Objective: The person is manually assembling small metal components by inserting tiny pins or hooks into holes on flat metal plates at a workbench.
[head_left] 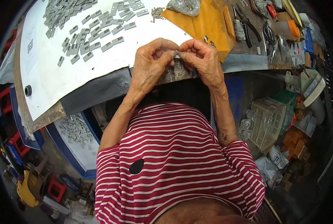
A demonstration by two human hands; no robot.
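White paper point(54, 84) with printed square code point(30, 46), small piece point(178, 53) between fingers point(168, 56).

A workbench point(47, 118) with a chipped, worn wooden edge fills the top of the frame, spread with a white sheet point(43, 80) that catches most of the light. At upper right, where the sheet ends, I see its dark, stained top, with a grey strip point(245, 62) along the front. Red plastic stools point(53, 182) stand at the left and lower left. Down at the right, a cream plastic crate point(265, 123) sits near brown cartons point(295, 143) and pale plastic bags point(265, 166). The floor point(314, 168) there is dark grey, falling into shadow.
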